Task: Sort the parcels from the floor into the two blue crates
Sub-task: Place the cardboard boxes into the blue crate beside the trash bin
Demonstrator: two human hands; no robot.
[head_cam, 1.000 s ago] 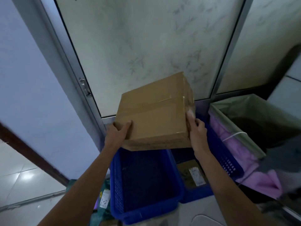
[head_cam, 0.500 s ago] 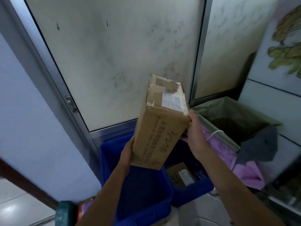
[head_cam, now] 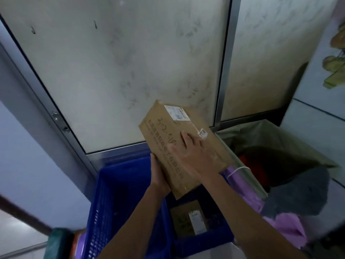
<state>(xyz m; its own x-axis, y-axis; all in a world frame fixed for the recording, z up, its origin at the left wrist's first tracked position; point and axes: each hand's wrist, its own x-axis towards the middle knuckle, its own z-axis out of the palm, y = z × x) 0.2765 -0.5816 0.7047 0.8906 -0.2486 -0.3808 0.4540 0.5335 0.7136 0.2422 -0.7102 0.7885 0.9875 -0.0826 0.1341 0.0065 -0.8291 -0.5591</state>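
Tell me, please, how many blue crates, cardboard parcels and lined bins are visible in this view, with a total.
Blue crates: 2 (left crate, right crate)
Cardboard parcels: 2 (held parcel, small parcel in the right crate)
Lined bins: 1 (lined bin)
Total: 5

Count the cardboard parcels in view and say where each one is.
2. The large box is held up between the left hand and right hand; the small parcel lies in the right crate. Others may be hidden.
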